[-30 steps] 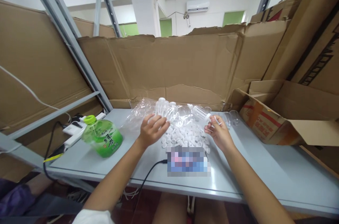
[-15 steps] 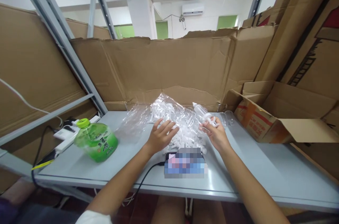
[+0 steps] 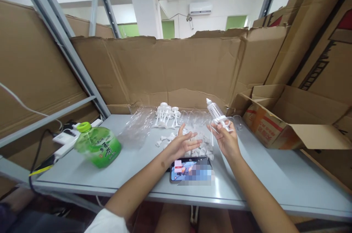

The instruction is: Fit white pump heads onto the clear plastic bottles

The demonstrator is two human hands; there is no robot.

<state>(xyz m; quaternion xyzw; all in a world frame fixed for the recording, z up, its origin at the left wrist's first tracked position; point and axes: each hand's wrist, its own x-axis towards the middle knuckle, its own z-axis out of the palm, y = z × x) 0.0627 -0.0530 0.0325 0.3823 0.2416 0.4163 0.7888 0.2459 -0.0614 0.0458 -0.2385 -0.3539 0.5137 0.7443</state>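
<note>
My right hand (image 3: pixel 226 138) grips a clear plastic syringe (image 3: pixel 215 110) by its white handle end, with the pointed white nozzle tilted up and to the left. A thin white rod (image 3: pixel 212 138) hangs below those fingers; I cannot tell whether it belongs to the syringe. My left hand (image 3: pixel 183 144) is open, its fingers spread toward the right and seemingly holding nothing. Under and behind it lies a heap of small white plastic parts (image 3: pixel 203 149), partly hidden by the hand. Several white plungers (image 3: pixel 164 113) stand grouped behind, beside a row of clear tubes (image 3: pixel 195 117).
A crumpled clear plastic bag (image 3: pixel 137 124) lies left of the plungers. On the grey table (image 3: pixel 275 178) are a green drink bottle (image 3: pixel 100 146) and a phone (image 3: pixel 189 170). An open cardboard box (image 3: pixel 264 126) sits at the right; a power strip (image 3: pixel 68 145) is at the left.
The clear plastic sheet no longer covers the white parts, so the plungers show plainly. My left hand has turned and shifted right. My right hand has risen slightly with the syringe.
</note>
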